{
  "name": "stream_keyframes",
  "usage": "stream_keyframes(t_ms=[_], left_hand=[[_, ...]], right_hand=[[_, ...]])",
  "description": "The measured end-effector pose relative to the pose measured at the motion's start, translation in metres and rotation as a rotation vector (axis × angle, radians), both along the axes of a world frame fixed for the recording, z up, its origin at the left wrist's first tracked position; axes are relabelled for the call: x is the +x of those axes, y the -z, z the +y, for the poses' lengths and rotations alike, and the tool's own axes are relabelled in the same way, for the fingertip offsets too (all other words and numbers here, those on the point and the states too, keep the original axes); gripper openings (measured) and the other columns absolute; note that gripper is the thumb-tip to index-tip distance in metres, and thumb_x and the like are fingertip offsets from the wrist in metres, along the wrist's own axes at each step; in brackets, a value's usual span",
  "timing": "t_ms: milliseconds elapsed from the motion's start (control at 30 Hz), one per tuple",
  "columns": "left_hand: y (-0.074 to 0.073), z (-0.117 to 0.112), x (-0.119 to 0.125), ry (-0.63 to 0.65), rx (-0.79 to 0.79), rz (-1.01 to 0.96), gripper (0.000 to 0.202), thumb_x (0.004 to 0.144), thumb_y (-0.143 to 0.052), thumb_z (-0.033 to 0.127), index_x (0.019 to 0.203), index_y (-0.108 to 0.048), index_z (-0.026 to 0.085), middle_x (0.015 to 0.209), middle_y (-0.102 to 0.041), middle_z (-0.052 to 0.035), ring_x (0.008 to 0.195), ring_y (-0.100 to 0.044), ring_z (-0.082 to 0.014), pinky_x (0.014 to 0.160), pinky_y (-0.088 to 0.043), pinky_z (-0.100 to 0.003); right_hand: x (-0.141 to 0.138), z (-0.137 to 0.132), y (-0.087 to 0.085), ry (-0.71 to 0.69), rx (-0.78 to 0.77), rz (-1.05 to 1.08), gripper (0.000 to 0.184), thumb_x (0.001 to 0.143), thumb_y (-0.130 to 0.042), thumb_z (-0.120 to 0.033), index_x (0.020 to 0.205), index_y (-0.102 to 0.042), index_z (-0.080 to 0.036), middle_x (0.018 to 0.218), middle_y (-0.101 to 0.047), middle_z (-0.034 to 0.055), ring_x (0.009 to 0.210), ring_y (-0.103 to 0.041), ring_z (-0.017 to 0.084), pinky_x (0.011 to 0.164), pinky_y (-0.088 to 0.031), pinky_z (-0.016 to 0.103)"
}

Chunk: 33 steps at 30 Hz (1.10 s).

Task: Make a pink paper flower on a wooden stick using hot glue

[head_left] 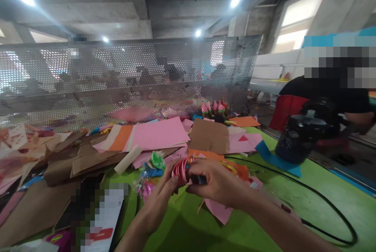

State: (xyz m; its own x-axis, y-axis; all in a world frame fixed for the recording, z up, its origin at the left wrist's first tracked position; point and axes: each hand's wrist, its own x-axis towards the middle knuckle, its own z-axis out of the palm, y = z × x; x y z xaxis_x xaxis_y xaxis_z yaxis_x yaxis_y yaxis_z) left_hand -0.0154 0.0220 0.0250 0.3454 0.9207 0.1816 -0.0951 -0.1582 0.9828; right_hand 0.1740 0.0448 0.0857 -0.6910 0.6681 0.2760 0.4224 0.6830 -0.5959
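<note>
Both my hands meet over the green table (pixel 223 232), near its middle. My left hand (pixel 160 197) and my right hand (pixel 216 183) close together on a curled pink paper piece (pixel 179 170), a rolled or folded strip with ribbed edges. Fingers of each hand pinch its sides. Something dark blue shows under my right thumb; I cannot make it out. Pink paper scraps (pixel 219 209) lie just below my right hand.
Sheets of pink (pixel 158 134), orange and brown paper (pixel 209 136) cover the table behind. A black cable (pixel 323 201) loops at the right. A dark round device (pixel 302 136) stands far right beside a person in black. A perforated metal screen (pixel 132 75) runs across the back.
</note>
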Motion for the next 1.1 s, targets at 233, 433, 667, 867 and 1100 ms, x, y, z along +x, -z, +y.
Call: stream_keyframes(t_ms=[233, 433, 667, 867, 1100], left_hand=[[0.003, 0.002, 0.0, -0.039, -0.037, -0.078, 0.06, 0.092, -0.049, 0.051, 0.146, -0.04, 0.026, 0.114, -0.064, -0.0075, 0.102, -0.056, -0.0256, 0.088, -0.046, -0.037], [0.004, 0.002, -0.001, -0.036, -0.033, -0.11, 0.051, 0.094, -0.049, 0.046, 0.141, -0.046, 0.028, 0.107, -0.062, -0.0054, 0.09, -0.055, -0.0204, 0.079, -0.044, -0.03], [0.01, 0.004, -0.003, -0.045, -0.036, -0.138, 0.048, 0.093, -0.05, 0.046, 0.138, -0.048, 0.029, 0.094, -0.058, -0.0021, 0.076, -0.047, -0.0167, 0.072, -0.04, -0.028], [0.021, 0.013, -0.003, -0.012, -0.067, -0.181, 0.047, 0.093, -0.047, 0.05, 0.134, -0.049, 0.026, 0.079, -0.049, 0.0006, 0.067, -0.041, -0.0152, 0.064, -0.035, -0.027], [0.035, 0.023, 0.0, -0.013, -0.097, -0.185, 0.05, 0.093, -0.044, 0.055, 0.131, -0.047, 0.023, 0.07, -0.038, 0.0039, 0.063, -0.032, -0.0137, 0.059, -0.03, -0.026]], right_hand=[[-0.007, -0.001, 0.011, 0.052, 0.063, 0.134, 0.014, 0.073, -0.074, -0.005, 0.075, -0.066, -0.017, 0.076, -0.066, -0.0029, 0.07, -0.057, 0.012, 0.064, -0.039, 0.02], [-0.01, -0.001, 0.016, 0.115, 0.107, 0.153, 0.015, 0.071, -0.072, -0.004, 0.069, -0.063, -0.016, 0.069, -0.06, -0.0035, 0.062, -0.051, 0.011, 0.057, -0.035, 0.02], [-0.012, -0.003, 0.015, 0.134, 0.08, 0.156, 0.015, 0.071, -0.072, -0.003, 0.077, -0.068, -0.016, 0.077, -0.065, -0.0015, 0.067, -0.056, 0.012, 0.062, -0.039, 0.02], [-0.014, -0.002, 0.021, 0.139, 0.104, 0.222, 0.019, 0.069, -0.07, -0.001, 0.078, -0.067, -0.017, 0.072, -0.063, -0.0038, 0.062, -0.053, 0.01, 0.059, -0.037, 0.02], [-0.015, -0.002, 0.019, 0.125, 0.09, 0.241, 0.016, 0.071, -0.069, -0.001, 0.077, -0.068, -0.017, 0.073, -0.065, -0.0023, 0.064, -0.056, 0.012, 0.061, -0.039, 0.021]])
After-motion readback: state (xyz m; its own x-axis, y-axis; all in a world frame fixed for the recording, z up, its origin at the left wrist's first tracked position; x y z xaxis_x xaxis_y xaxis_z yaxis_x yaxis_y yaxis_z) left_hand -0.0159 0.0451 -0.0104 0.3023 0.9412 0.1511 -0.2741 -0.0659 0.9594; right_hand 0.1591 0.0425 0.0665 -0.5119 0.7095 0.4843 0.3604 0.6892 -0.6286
